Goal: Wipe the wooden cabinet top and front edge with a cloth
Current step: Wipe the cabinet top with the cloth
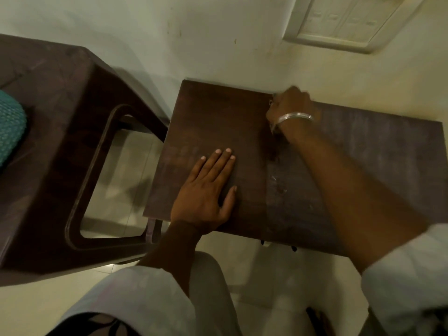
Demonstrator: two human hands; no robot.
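Right hand (291, 106) clenches cloth (273, 126), mostly hidden beneath it, at cabinet top (218, 117) back edge; left hand (206, 192) lies flat, gripping nothing.

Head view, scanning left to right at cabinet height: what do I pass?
Teal cushion → dark chair → left hand flat on the cabinet top → right hand, wearing a bangle, gripping the barely visible cloth.

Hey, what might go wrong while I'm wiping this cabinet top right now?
1. The metal bangle on your right hand sits low over the cabinet top and might scratch the wood.
2. Your left hand presses flat on the top, so it may leave prints.
3. The cloth is nearly hidden under the right hand by the wall, where knuckles may scrape.
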